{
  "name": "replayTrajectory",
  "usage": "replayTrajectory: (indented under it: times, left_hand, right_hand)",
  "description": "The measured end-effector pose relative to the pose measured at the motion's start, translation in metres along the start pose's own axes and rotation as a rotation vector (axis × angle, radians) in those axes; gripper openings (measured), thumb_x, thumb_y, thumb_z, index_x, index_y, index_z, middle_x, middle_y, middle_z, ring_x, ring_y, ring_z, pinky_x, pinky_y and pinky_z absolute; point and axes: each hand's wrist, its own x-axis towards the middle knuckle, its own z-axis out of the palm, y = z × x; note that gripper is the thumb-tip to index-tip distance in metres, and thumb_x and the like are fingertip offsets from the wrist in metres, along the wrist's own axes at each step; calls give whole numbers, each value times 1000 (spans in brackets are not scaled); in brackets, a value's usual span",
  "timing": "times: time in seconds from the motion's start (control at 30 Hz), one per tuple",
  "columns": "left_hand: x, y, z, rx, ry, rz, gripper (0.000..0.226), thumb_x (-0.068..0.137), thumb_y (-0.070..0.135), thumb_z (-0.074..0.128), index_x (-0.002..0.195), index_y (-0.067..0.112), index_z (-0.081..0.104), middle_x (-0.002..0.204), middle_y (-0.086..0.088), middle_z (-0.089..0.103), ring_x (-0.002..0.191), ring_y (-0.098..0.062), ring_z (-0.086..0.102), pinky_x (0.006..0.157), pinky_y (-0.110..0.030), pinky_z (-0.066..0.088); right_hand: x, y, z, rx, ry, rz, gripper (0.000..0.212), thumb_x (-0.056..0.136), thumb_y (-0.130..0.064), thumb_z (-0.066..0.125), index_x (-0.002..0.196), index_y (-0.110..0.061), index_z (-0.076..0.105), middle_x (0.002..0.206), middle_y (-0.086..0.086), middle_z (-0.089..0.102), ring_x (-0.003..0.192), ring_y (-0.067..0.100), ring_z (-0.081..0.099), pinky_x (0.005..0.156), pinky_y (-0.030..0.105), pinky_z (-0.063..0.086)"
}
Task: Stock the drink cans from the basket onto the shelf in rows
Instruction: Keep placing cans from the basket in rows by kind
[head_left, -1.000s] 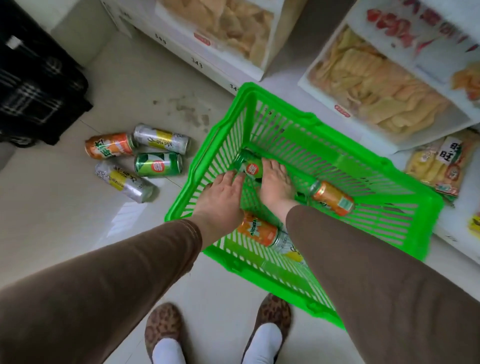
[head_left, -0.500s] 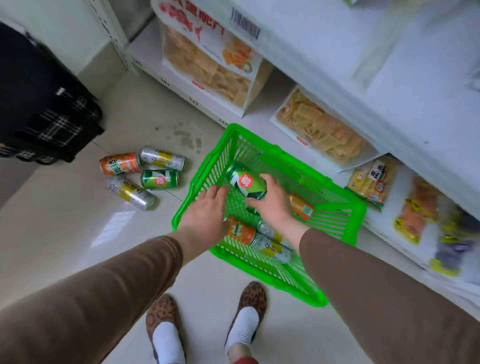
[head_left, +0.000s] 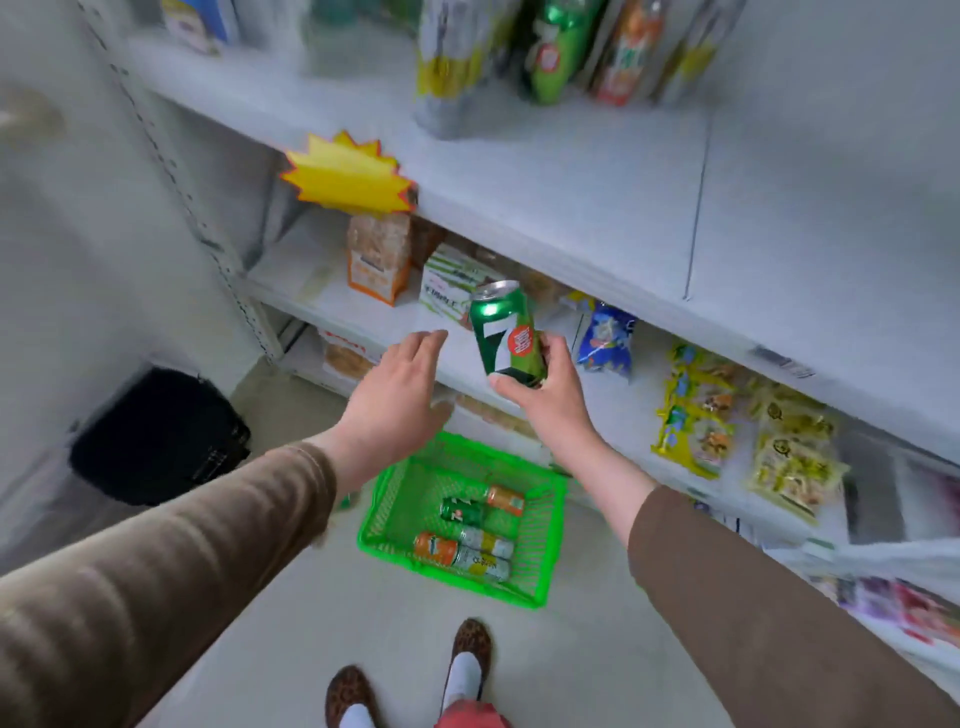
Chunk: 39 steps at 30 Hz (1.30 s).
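Ribbed brown sleeves run off the bottom edge. The left hand (head_left: 395, 400) spreads empty; the right hand (head_left: 545, 400) clamps a glossy green can (head_left: 506, 335), tilted, above the meshed green basket (head_left: 550, 540). Blurred cans (head_left: 519, 57) stand along the upper shelf (head_left: 571, 208), tops cropped.

A green can (head_left: 508, 335), tilted, is held in the air before the white shelf (head_left: 571, 208), where blurred cans (head_left: 550, 52) stand. The green basket (head_left: 550, 540) (on the floor) holds more cans (head_left: 462, 551) lying down.
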Motion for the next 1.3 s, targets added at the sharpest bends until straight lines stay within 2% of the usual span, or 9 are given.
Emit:
replayTrajectory:
  times: [0.13, 0.23, 0.37, 0.47, 0.57, 0.67, 0.97, 1.17, 1.3]
  left_hand:
    - [16, 46, -56, 4, 69, 86, 68, 84, 29, 68, 142, 16, 35, 134, -6, 46, 122, -30, 48, 90, -42, 45]
    - [39, 64, -78, 8, 110, 127, 64, 84, 28, 68, 139, 16, 39, 129, -6, 48, 119, -29, 49, 89, -40, 46]
    - [84, 75, -94, 47, 130, 137, 66, 85, 29, 67, 142, 15, 36, 133, -7, 48, 122, -28, 48, 93, -39, 45]
    - [120, 77, -97, 79, 126, 105, 68, 86, 29, 66, 144, 15, 34, 135, -7, 46, 124, -27, 45, 93, -38, 44]
    - [151, 73, -98, 103, 108, 45, 69, 88, 31, 65, 145, 15, 30, 137, -7, 43, 127, -27, 43, 96, -40, 44]
    - [174, 69, -99, 115, 104, 13, 68, 88, 31, 64, 144, 14, 30, 136, -8, 43, 125, -28, 43, 96, -42, 45]
    - [227, 52, -106, 145, 123, 13, 67, 87, 32, 65, 142, 16, 32, 134, -6, 45, 123, -28, 46, 93, -40, 46]
    - [237, 44, -104, 154, 118, 37, 71, 86, 33, 65, 144, 15, 29, 133, -6, 45, 122, -27, 46, 95, -39, 47]
    - [241, 42, -105, 143, 104, 38, 69, 87, 32, 64, 144, 16, 30, 134, -6, 45, 124, -27, 45, 97, -41, 46]
  right_hand:
    - [-3, -59, -31, 80, 15, -74, 63, 78, -10, 84, 130, -20, 51, 112, -11, 66, 94, -6, 64, 85, 20, 49]
    - [9, -89, -48, 108, 34, -119, 66, 78, -10, 81, 136, -22, 51, 121, -6, 66, 107, 4, 64, 89, 22, 52]
    - [48, -117, -62, 115, 98, -126, 63, 76, -13, 84, 128, -22, 49, 114, -6, 65, 101, 6, 63, 81, 19, 49]
    - [94, -125, -60, 90, 115, -99, 66, 71, -19, 88, 124, -22, 49, 113, -4, 66, 100, 11, 64, 86, 29, 52]
    - [143, -127, -51, 37, 148, -57, 75, 54, -42, 86, 118, -35, 48, 115, 1, 63, 107, 20, 62, 95, 42, 54]
    - [191, -127, -39, 43, 165, -18, 79, 42, -54, 80, 111, -45, 43, 115, 3, 63, 109, 23, 62, 95, 45, 54]
    - [267, -146, -7, -87, 215, -81, 74, 69, -25, 88, 130, -17, 48, 127, 5, 57, 117, 27, 58, 99, 44, 49]
    - [284, -151, -1, -89, 269, -85, 66, 71, -25, 88, 117, -18, 41, 116, 2, 61, 103, 24, 61, 82, 32, 48]
    - [291, -153, -1, -83, 264, -75, 63, 70, -24, 88, 114, -17, 43, 115, 3, 62, 103, 24, 62, 83, 32, 48]
